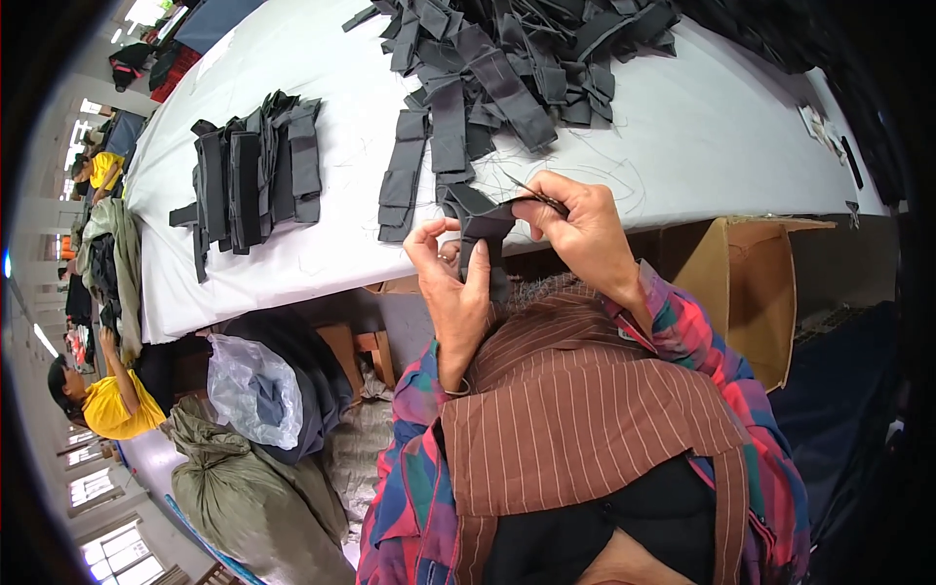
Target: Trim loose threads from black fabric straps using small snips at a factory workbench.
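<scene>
My left hand (450,292) is closed on a dark grey fabric strip (478,226), its thumb lying along the near face, just over the table's front edge. In my right hand (585,229) is a pair of thread snips (534,192), the thin blades pointing up and left. The right fingertips also meet the strip's right corner; whether they pinch it, I cannot tell. Beyond my hands a heap of similar strips (507,93) spreads over the white-covered table (356,166). A neater group of strips (255,175) lies to the left.
Loose threads (604,175) lie on the table. An opened cardboard box (765,292) stands at its right front edge. Left of me are an olive sack (253,507) and a clear plastic bag (253,390). Two people in yellow shirts (122,405) are at the far left.
</scene>
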The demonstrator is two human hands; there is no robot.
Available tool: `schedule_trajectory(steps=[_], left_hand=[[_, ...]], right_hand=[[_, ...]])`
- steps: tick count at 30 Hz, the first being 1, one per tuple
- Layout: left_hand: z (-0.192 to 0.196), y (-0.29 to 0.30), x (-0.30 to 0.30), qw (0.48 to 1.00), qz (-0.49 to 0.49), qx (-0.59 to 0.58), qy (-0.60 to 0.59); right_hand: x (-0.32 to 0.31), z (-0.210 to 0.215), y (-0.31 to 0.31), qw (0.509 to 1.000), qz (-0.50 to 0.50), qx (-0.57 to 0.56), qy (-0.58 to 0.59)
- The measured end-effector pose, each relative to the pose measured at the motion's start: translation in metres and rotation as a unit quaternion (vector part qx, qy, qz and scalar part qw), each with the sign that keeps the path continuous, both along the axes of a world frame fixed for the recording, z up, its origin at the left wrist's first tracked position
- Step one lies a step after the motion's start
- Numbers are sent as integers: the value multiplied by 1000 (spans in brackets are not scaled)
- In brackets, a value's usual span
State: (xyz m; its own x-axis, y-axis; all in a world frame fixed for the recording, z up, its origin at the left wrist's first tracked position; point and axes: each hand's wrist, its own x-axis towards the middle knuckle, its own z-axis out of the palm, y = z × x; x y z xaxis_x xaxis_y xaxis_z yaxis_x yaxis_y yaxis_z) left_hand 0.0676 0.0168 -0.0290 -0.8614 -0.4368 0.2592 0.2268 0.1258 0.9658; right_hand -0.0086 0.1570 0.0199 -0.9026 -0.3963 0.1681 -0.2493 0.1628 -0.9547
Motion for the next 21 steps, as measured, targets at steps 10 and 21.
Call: schedule_trajectory(steps=[10,21], left_hand=[[5,-13,-11,955,-165,209,-127],[-3,-14,-12,989,-95,73,-90]], right_hand=[[8,-6,8,999,27,25,-17],[4,-29,22,975,150,-24,-160]])
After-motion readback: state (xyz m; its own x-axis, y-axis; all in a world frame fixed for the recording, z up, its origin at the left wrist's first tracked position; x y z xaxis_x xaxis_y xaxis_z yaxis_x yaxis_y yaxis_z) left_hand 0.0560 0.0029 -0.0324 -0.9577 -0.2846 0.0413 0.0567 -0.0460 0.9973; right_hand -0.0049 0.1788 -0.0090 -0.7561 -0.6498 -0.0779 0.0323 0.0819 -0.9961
